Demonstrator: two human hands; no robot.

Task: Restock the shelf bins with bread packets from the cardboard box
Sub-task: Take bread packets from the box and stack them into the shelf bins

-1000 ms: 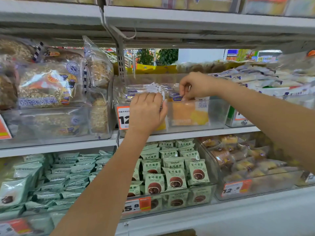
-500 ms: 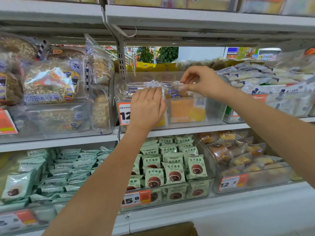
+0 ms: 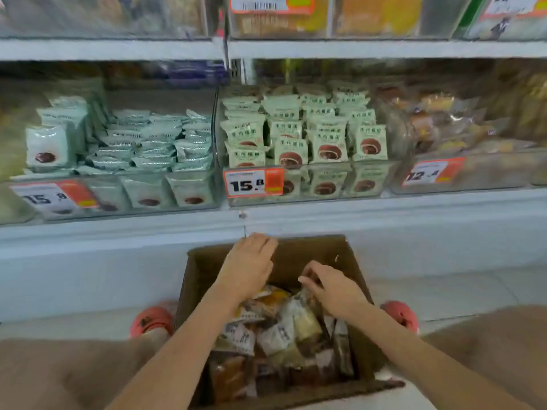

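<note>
Two hands in cardboard box (image 3: 346, 255): left hand (image 3: 247, 266) open, flat over the far edge; right hand (image 3: 331, 287) pinching bread packets (image 3: 284, 329) mid-box. I judged the slick wrappers might slip and spill.

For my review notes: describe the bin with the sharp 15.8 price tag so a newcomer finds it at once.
Start at the open cardboard box on the floor and look straight up to the shelf above it. The clear bin there holds pale green packets standing upright with brown cakes pictured; the left neighbour's packets lie flat, the right neighbour's are clear.
</note>
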